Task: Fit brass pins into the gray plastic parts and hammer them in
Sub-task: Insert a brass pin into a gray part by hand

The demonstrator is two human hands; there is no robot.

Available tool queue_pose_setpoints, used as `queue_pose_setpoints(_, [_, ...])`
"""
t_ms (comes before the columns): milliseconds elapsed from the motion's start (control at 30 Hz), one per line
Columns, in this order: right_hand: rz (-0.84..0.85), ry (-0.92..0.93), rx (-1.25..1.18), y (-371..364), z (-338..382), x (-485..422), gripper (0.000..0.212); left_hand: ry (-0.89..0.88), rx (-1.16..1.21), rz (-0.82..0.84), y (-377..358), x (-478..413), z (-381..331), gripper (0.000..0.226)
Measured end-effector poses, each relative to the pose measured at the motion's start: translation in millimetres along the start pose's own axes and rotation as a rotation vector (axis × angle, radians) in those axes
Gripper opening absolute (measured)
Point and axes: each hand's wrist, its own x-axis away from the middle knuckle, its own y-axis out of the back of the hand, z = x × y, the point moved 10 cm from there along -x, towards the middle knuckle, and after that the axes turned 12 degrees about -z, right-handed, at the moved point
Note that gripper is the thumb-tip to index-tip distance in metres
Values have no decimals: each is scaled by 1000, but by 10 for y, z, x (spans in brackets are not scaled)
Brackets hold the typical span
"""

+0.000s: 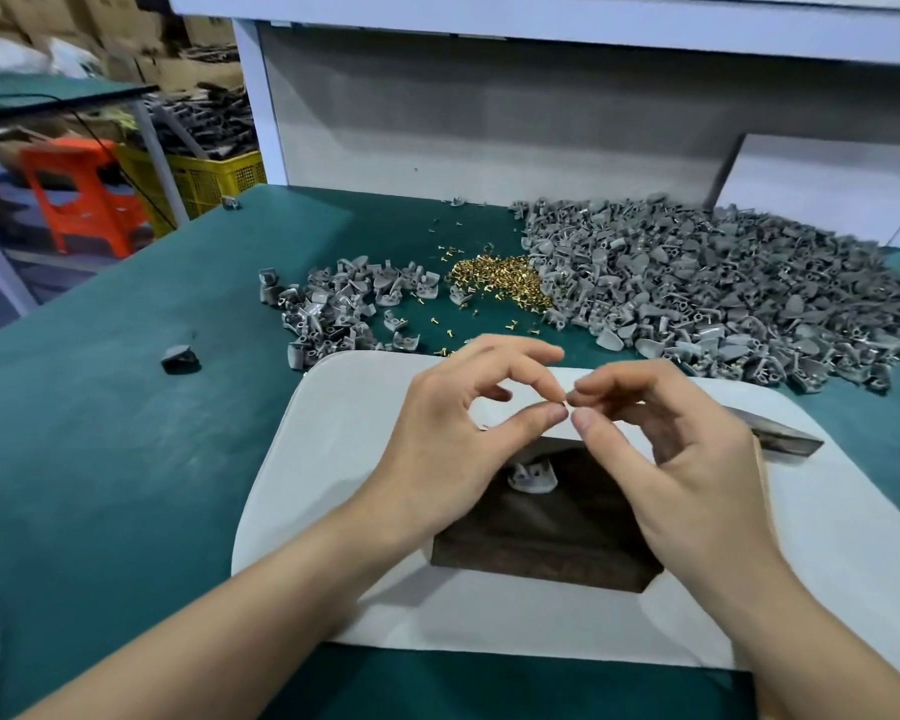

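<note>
Right now left hand (453, 439) pinches one pin (565, 403) between thumb and forefinger, other fingers loose. Right hand (681, 459) has thumb and forefinger curled in to the same spot, tips just beside the left ones. Can't tell if they grip the pin too or only touch it. Pinch is up off the work, likely so I can turn the pin and pass it across before setting it down. Pin is nearly hidden by fingertips, only a dark speck shows. Long axis looks to run across, from one pinch to the other. Which end is the head, can't tell.

Below the pinch, toward me, part (533, 478) sits on block (541, 543), which rests on board (333, 459). Parked there for hard backing under the hammer, I judge. Its lugs stand up toward the pinch, and its long axis runs left to right. Can't see a pin in it.

Beyond the pinch lie loose pins (494, 280), between small heap (333, 309) to the left and big heap (697, 293) to the right, all in reach on mat (99, 433). Right of the pinch, partly under my right hand, tool (785, 441) lies on the board, likely the hammer.
</note>
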Motion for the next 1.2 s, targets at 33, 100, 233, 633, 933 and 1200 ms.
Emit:
queue_pose_setpoints(33, [-4,-24,-59,-2,-13,0,26,-36,-21,4,-2,1,-37,8])
queue_pose_setpoints(100, [7,-56,-123,-17,-40,-4,27,-68,-38,8,-1,-1,-66,5])
queue_pose_setpoints(233, [62,-124,-168,-55,-115,-33,25,-60,-50,28,-19,0,-45,5])
queue_pose_setpoints(633, [115,-228,-180,-86,-247,-42,30,-130,-214,109,-22,-34,-167,7])
queue_pose_setpoints(933, [140,-191,-104,-103,-222,-35,26,-29,-456,435,-92,54,123,8])
queue_pose_setpoints(1200, [184,-126,2,-173,-248,0,28,70,-177,188,35,-61,132,6])
